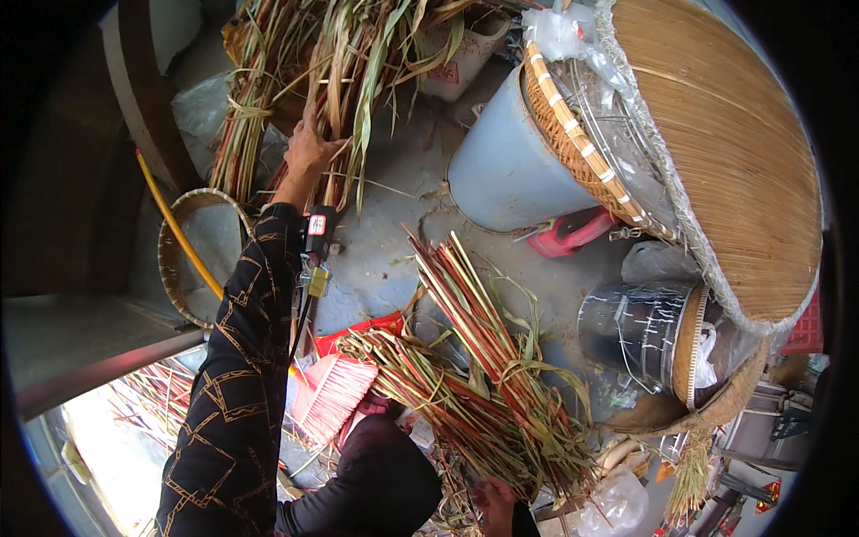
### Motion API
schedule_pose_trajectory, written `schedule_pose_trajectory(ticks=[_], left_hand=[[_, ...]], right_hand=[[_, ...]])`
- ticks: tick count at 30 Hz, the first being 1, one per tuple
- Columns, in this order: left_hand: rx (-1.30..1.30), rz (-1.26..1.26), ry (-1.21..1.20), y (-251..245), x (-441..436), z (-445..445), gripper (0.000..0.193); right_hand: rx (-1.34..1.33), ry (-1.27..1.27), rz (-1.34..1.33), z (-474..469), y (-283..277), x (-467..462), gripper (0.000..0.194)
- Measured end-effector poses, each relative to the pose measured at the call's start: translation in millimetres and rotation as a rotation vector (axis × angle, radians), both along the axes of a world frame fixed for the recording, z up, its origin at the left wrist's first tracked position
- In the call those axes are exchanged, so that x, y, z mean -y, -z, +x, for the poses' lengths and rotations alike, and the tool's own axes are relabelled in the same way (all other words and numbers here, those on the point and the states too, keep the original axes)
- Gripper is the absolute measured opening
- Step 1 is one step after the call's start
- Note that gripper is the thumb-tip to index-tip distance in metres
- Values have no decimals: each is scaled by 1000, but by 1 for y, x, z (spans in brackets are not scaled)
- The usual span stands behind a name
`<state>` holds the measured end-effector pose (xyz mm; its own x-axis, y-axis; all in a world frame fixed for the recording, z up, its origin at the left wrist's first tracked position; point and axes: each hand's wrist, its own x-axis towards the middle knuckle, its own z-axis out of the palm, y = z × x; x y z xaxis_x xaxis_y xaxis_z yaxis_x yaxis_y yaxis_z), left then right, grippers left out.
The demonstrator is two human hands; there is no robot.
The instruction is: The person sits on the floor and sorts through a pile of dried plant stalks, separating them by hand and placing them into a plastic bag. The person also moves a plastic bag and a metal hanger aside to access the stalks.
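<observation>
My left hand reaches forward in a black sleeve with a gold chain pattern. Thumb and fingers are spread against a bundle of dry reddish stalks with long leaves. Beside it lies a second, tied bundle. My right hand is low in the view, close to the leafy end of two more tied bundles; its fingers are partly hidden and what it holds is unclear. One of these bundles lies across the other. My dark-clad knee is beside them.
A pink broom head and red plastic touch the near bundles. At right stand a blue-grey bucket with a woven basket, a large bamboo tray and a black bucket. A round sieve leans at left.
</observation>
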<state>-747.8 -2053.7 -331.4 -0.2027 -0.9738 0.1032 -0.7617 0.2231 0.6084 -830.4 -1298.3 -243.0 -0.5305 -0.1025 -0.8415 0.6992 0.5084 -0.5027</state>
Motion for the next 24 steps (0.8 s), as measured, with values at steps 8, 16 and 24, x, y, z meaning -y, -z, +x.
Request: schedule_pose_trajectory(ticks=[8,16,24], left_hand=[[230,122,-176,-11,15,-20,84],[-373,157,-62,10,8,6,59],[-947,214,92,-36,-70,42,54]], right_hand=[[-16,-29,148,6,-4,7,33],[36,-37,78,7,20,-13,36],[-20,-54,-15,17,-11,2,33]])
